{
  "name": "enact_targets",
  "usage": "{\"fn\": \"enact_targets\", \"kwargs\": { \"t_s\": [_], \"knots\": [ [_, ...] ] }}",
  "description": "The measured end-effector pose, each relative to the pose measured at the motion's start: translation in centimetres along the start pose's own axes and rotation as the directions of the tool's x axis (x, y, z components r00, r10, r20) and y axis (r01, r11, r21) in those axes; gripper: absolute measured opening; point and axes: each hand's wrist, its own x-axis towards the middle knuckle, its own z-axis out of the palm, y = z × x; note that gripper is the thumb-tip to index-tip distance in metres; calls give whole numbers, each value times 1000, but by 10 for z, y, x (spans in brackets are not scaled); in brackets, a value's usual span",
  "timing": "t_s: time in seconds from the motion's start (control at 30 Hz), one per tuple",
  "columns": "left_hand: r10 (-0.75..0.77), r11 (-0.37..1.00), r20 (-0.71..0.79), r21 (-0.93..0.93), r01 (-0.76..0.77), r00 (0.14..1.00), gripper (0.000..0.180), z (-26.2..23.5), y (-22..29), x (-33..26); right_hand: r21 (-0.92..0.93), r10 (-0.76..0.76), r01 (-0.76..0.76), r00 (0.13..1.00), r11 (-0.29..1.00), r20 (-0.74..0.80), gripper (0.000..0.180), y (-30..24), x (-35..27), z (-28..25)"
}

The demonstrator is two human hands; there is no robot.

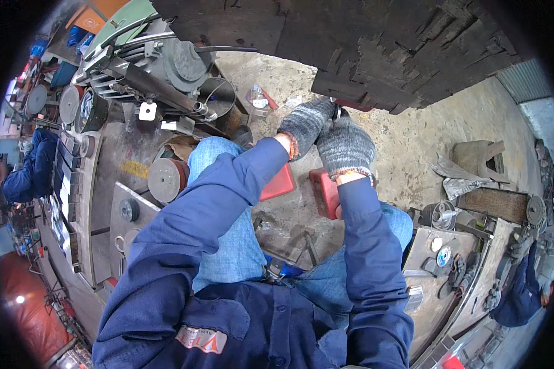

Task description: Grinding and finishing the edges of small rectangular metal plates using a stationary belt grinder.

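Both of my hands wear grey knit gloves with orange cuffs and meet in front of me, at the lower edge of a dark, scuffed panel (406, 55). My left hand (308, 125) has its fingers curled in. Close against it, my right hand (346, 146) is closed too. Between the fingertips shows a small shiny metal piece (337, 112); its kind is too small to tell, and the gloves hide most of it. A dark red part (354, 106) sits just beyond the right fingers, under the panel's edge.
Two red blocks, one left (279, 183) and one right (324, 192), stand near my knees. A grey motor (181, 64) is at the far left. Round discs (166, 179) lie left; a bench (428, 258) with discs and tools is right. Other people (520, 289) work at both sides.
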Motion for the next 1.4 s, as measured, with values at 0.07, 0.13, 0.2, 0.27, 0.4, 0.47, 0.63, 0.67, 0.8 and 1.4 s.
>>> {"fn": "enact_targets", "kwargs": {
  "t_s": [0.07, 0.13, 0.2, 0.27, 0.4, 0.47, 0.63, 0.67, 0.8, 1.4],
  "knots": [
    [-49, 999, 43, -16, 50, 998, 33, -4, 10, 7, -25, 24, -23, 1000, 999, 13, 45, 1, 4, -2],
    [-60, 997, 43, 46, 58, 997, 27, -3, 7, 9, -31, 10, -10, 1000, 999, -12, 44, 2, 8, 5],
    [11, 999, -33, 54, -9, 999, 27, 5, -11, 0, -21, -31, 31, 999, 999, -35, 44, 1, 6, 10],
    [87, 996, -109, 6, -87, 990, 26, 5, -2, -7, 7, -10, 10, 1000, 1000, -23, 43, 2, -8, 1],
    [-184, 857, 56, -479, 188, 981, 27, -6, 32, -8, 47, 23, -21, 999, 999, -42, 41, 7, -18, -4],
    [-105, 965, 21, -241, 107, 994, 31, -8, 16, -6, 45, -22, 25, 998, 999, -57, 42, 4, -11, 1],
    [-79, 997, 58, 11, 78, 995, 32, 2, 3, 7, -9, 28, -28, 999, 1000, 17, 48, 5, 9, 7],
    [-121, 992, 84, 33, 118, 989, 32, 2, 5, 10, -5, 36, -35, 999, 999, 8, 48, 6, 11, 9],
    [-235, 928, 108, -271, 256, 966, 34, 8, -12, 12, -1, 0, 0, 1000, 1000, -13, 50, 0, 14, 14],
    [52, 773, -11, -632, -47, 999, 39, -12, 58, -49, 94, -282, 360, 846, 928, -453, 65, 48, -76, 29]
  ]
}}
